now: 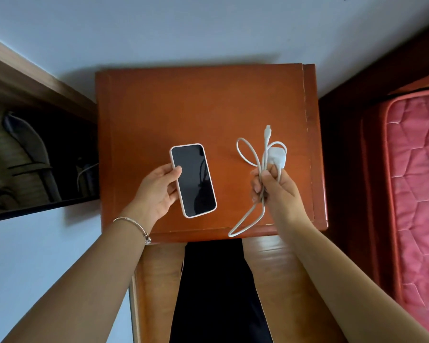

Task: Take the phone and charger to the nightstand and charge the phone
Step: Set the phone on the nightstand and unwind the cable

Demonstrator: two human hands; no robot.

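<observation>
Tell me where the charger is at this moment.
In the head view, the charger, its white cable looped, is gripped in the right hand over the right side of the nightstand, right of the phone in the left hand.

A nightstand (208,107) with a glossy orange-brown wooden top fills the centre, its back edge against a pale, bluish-white wall (208,28) at 12 o'clock. The nightstand casts a soft shadow on the wall along its back and left edges. At 9 o'clock a brown wooden frame (22,78) borders a dark recess (35,157) holding dim shapes too murky to tell. At 3 o'clock lies a pink quilted mattress (416,157) with red piping, in a dark reddish-brown bed frame (344,144) just beside the nightstand.
</observation>
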